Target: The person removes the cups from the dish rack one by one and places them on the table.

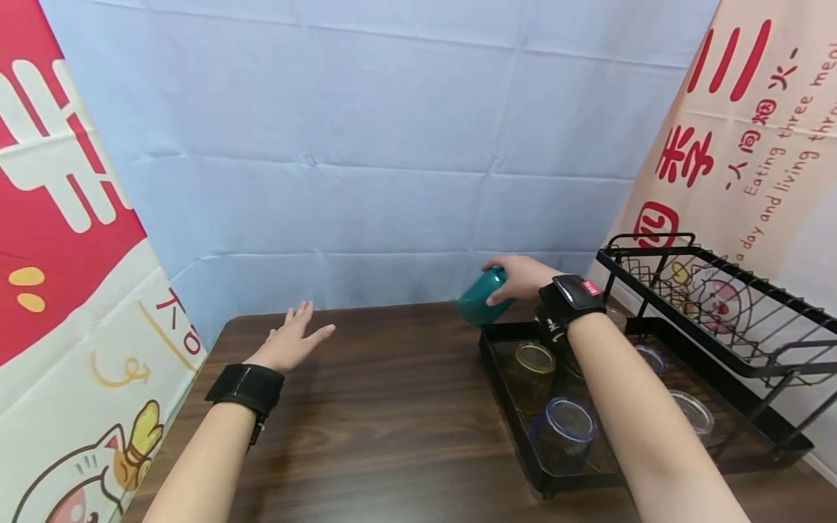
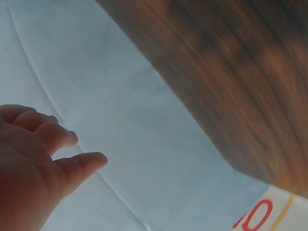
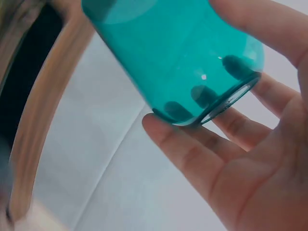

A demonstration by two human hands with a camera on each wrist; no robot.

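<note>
A translucent teal cup (image 1: 480, 301) hangs tilted over the back left corner of the black rack. My right hand (image 1: 519, 276) grips one end of it, thumb on one side and fingers on the other. In the right wrist view, several fingertips show through the wall of the cup (image 3: 168, 57). My left hand (image 1: 288, 345) is above the left part of the table, fingers spread and straight, holding nothing. The left wrist view shows this hand (image 2: 38, 154) apart from any object.
A two-tier black rack (image 1: 513, 436) stands at the right of the brown wooden table (image 1: 373, 407). Its lower tray holds several glasses, among them a yellowish glass (image 1: 532, 374) and a blue-tinted glass (image 1: 565, 436). A pale blue cloth (image 1: 340, 145) hangs behind the table.
</note>
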